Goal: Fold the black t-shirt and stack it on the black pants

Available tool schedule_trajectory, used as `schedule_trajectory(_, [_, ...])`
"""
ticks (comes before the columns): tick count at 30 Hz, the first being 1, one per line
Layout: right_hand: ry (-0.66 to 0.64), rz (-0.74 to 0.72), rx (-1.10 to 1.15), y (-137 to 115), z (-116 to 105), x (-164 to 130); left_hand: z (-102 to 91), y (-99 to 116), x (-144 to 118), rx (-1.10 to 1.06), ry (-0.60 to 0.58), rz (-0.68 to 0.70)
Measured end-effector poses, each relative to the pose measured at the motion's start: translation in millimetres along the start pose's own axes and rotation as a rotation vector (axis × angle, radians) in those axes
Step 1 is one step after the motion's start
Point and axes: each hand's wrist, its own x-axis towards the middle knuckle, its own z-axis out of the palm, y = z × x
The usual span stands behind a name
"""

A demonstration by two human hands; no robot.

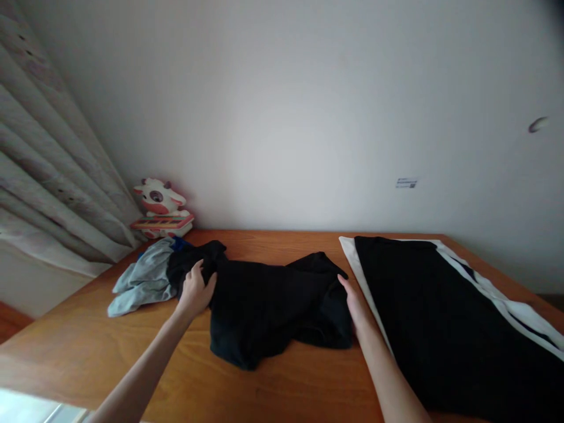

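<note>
Two bare hands work at a wooden tabletop [189,376], with a black garment [268,305] spread between them. The left grip [196,289] appears to pinch its left edge, thumb against fingers; the right grip [352,301] has its thumb over the right edge, the other fingers mostly hidden, seemingly pinching too. The cloth looks soft, light and limp, likely to sag or crease unless held by both side edges or its corners. Its long axis runs sideways from grip to grip, loose folds hanging toward the wearer; which end is the top, I cannot tell. Just beyond the left grip lies a rumpled grey-and-dark clothes pile [147,273]; right of the right grip, a larger black cloth [423,317] lies flat.
</note>
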Motion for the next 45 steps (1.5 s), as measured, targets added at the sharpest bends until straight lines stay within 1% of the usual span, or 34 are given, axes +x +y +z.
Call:
schedule_trajectory(1, [0.018, 0.010, -0.031, 1.3, 0.5, -3.3, -2.6, -8.8, -18.0, 0.110, -0.020, 0.189])
schedule_trajectory(2, [0.036, 0.014, -0.069, 3.3, 1.5, -8.9, -5.9, -17.0, -37.5, 0.177, -0.114, 0.349])
schedule_trajectory(3, [0.056, 0.004, -0.119, 6.0, 2.7, -17.0, -9.7, -24.2, -57.1, 0.219, -0.286, 0.470])
schedule_trajectory(4, [0.068, -0.031, -0.172, 9.5, 3.7, -27.2, -13.8, -30.0, -75.4, 0.253, -0.510, 0.560])
schedule_trajectory(5, [0.094, -0.106, -0.271, 13.9, 4.0, -39.1, -17.8, -34.3, -91.4, 0.288, -0.658, 0.608])
schedule_trajectory(6, [0.107, -0.197, -0.382, 18.7, 3.1, -52.0, -21.3, -36.9, -104.1, 0.297, -0.724, 0.619])
schedule_trajectory(7, [0.086, -0.308, -0.492, 23.7, 0.6, -65.1, -24.1, -38.2, -113.2, 0.286, -0.772, 0.591])
schedule_trajectory(9, [-0.035, -0.491, -0.716, 32.8, -9.0, -89.4, -26.7, -37.8, -121.0, 0.200, -0.781, 0.457])
schedule_trajectory(11, [-0.140, -0.597, -0.920, 38.1, -22.3, -107.5, -25.1, -35.6, -118.9, 0.060, -0.749, 0.302])
schedule_trajectory(12, [-0.161, -0.628, -0.989, 38.7, -28.6, -113.4, -23.3, -34.4, -115.6, -0.009, -0.721, 0.251])
schedule_trajectory(14, [-0.164, -0.654, -1.034, 34.5, -37.0, -119.5, -19.0, -31.6, -106.2, -0.118, -0.661, 0.224])
schedule_trajectory(16, [-0.193, -0.630, -0.979, 21.6, -37.9, -120.1, -16.5, -25.3, -93.2, -0.161, -0.626, 0.236])
schedule_trajectory(18, [-0.271, -0.555, -0.899, -0.9, -32.8, -118.3, -18.0, -11.5, -76.1, -0.158, -0.609, 0.221])
schedule_trajectory(21, [-0.378, -0.393, -0.825, -49.6, -23.1, -114.9, -27.2, 24.2, -45.3, -0.138, -0.593, 0.215])
schedule_trajectory(24, [-0.418, -0.307, -0.789, -103.0, -21.0, -112.0, -39.9, 63.2, -16.6, -0.131, -0.600, 0.292])
schedule_trajectory(25, [-0.458, -0.288, -0.787, -118.6, -22.2, -111.3, -44.2, 73.2, -8.8, -0.129, -0.608, 0.322])
schedule_trajectory(27, [-0.543, -0.266, -0.823, -143.6, -26.1, -111.2, -52.5, 86.9, 2.8, -0.088, -0.677, 0.387])
schedule_trajectory(29, [-0.567, -0.267, -0.892, -159.5, -30.9, -112.8, -60.7, 93.8, 9.1, 0.009, -0.792, 0.444])
schedule_trajectory(31, [-0.549, -0.301, -0.952, -168.1, -36.0, -115.0, -68.8, 98.8, 10.5, 0.094, -0.882, 0.463])
schedule_trajectory(33, [-0.512, -0.357, -1.005, -173.0, -41.1, -116.4, -76.0, 105.9, 8.7, 0.119, -0.941, 0.442])
schedule_trajectory(36, [-0.381, -0.448, -1.076, -178.5, -45.3, -114.6, -82.9, 121.3, 4.7, 0.069, -1.008, 0.425])
schedule_trajectory(38, [-0.294, -0.569, -1.075, -181.6, -44.1, -110.8, -84.2, 130.5, 3.5, -0.001, -0.974, 0.396])
schedule_trajectory(41, [-0.225, -0.756, -1.021, -184.2, -38.9, -103.2, -82.2, 135.5, 5.9, -0.110, -0.862, 0.258])
schedule_trajectory(43, [-0.203, -0.781, -0.988, -184.4, -37.0, -98.2, -79.3, 133.2, 10.1, -0.114, -0.821, 0.220])
schedule_trajectory(45, [-0.168, -0.778, -0.965, -183.9, -38.4, -93.7, -75.7, 129.4, 15.5, -0.090, -0.803, 0.276])
